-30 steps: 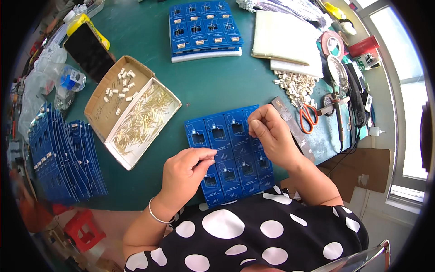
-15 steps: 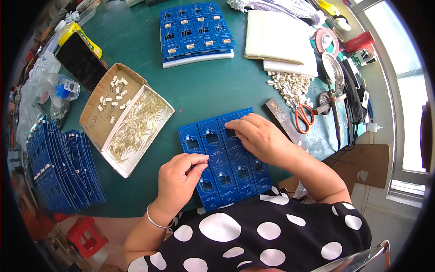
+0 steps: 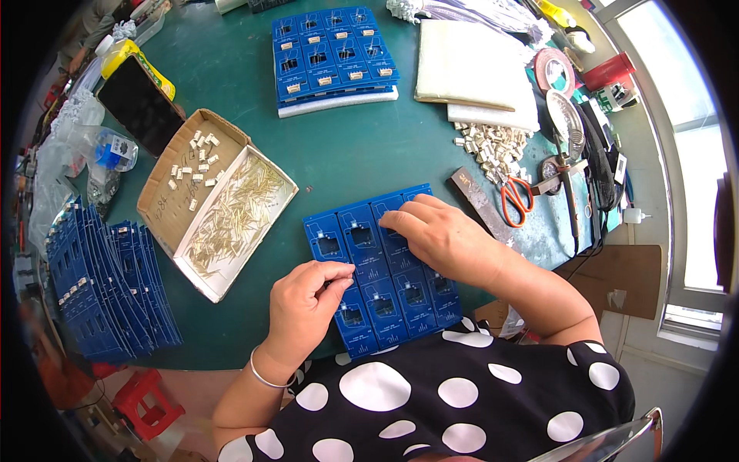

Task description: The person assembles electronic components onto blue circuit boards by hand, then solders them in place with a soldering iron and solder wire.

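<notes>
A blue circuit-board panel (image 3: 383, 300), divided into several units with dark square cut-outs, lies at the table's near edge in front of me. My left hand (image 3: 306, 304) rests over its left side, thumb and forefinger pinched together; whatever lies between them is too small to name. Over the panel's upper right part is my right hand (image 3: 443, 237), its fingers curled down and the index fingertip at the board's surface. Its thumb and anything in its grip are hidden beneath. Left of the panel, thin gold-coloured pins (image 3: 235, 219) fill the white-walled part of a cardboard box (image 3: 165, 202).
White connectors (image 3: 202, 158) lie in the box. Bare blue panels (image 3: 108, 292) stand leaning at left; populated panels (image 3: 335, 58) are stacked at the back. At right are a connector heap (image 3: 493, 146), orange-handled scissors (image 3: 514, 204), a metal bar (image 3: 479, 202) and a soldering iron (image 3: 570, 200).
My right hand has shifted very slightly, its index fingertip a touch lower and to the left on the panel. The left hand keeps its pinch in the same place.
</notes>
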A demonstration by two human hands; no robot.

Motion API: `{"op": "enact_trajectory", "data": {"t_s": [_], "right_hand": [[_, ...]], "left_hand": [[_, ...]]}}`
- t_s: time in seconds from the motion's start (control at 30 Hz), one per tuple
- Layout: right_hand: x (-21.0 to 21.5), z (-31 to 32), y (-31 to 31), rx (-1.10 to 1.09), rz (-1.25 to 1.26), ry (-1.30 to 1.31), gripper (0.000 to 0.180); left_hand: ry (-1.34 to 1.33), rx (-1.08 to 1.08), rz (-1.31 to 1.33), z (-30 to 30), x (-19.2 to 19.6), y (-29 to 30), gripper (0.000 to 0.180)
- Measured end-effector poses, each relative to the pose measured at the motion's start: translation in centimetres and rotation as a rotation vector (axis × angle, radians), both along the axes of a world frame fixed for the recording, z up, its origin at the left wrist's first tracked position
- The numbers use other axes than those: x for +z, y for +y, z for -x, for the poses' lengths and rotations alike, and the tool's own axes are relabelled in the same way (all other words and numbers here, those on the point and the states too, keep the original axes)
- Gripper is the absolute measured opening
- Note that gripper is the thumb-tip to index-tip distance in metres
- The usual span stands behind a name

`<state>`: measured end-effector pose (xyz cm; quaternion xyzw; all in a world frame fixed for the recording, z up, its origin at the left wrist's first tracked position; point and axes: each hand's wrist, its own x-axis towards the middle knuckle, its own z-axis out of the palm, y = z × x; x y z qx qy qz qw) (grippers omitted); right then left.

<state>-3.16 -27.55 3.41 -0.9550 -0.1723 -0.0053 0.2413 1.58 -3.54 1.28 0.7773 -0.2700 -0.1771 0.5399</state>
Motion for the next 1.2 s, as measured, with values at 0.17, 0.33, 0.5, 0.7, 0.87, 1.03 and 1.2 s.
{"op": "enact_trajectory", "data": {"t_s": [0.17, 0.33, 0.5, 0.7, 0.87, 1.03, 1.2], "right_hand": [[0.7, -0.3, 0.1, 0.052, 0.087, 0.028, 0.030], [1.2, -0.6, 0.5, 0.129, 0.172, -0.012, 0.029], [0.7, -0.6, -0.2, 0.150, 0.170, -0.007, 0.033], [-1.6, 0.4, -0.6, 0.004, 0.055, -0.243, 0.017], [-2.4, 1.9, -0.5, -0.077, 0.105, -0.324, 0.024], [-1.4, 2.5, 0.2, -0.154, 0.200, -0.256, 0.028], [-0.2, 2.2, 2.0, -0.158, -0.156, -0.128, 0.022]], "left_hand": [[-0.007, -0.006, -0.002, 0.0, -0.1, 0.1, 0.015], [0.001, 0.019, -0.015, 0.0, 0.2, 0.2, 0.015], [0.057, 0.021, 0.077, 0.3, -0.6, 0.2, 0.017], [0.239, 0.024, 0.096, 0.0, -0.3, 0.7, 0.028], [0.245, -0.002, 0.114, -0.1, -0.1, 0.6, 0.029], [0.219, 0.003, 0.086, 0.0, 0.2, 0.3, 0.031], [-0.007, -0.030, 0.020, 0.6, 0.3, -0.4, 0.036]]}}
